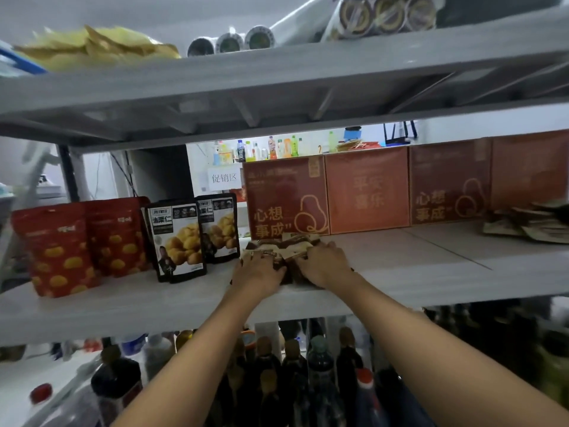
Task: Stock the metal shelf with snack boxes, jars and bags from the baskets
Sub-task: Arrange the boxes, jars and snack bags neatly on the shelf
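Both my hands reach onto the middle board of the grey metal shelf [415,266]. Between them lies a bundle of small brown snack packets [286,245], just in front of the leftmost red gift box [286,195]. My left hand [258,272] grips the bundle's left side with curled fingers. My right hand [323,265] holds its right side. The lower part of the bundle is hidden under my hands. Two more red boxes [366,189] stand in a row to the right along the back.
Left of the bundle stand two black chestnut bags [178,238] and two red bags [58,248]. A loose pile of brown packets [529,223] lies at the far right. Yellow bags [92,46] and rolls [231,43] fill the top shelf. Dark bottles [320,365] crowd the shelf below.
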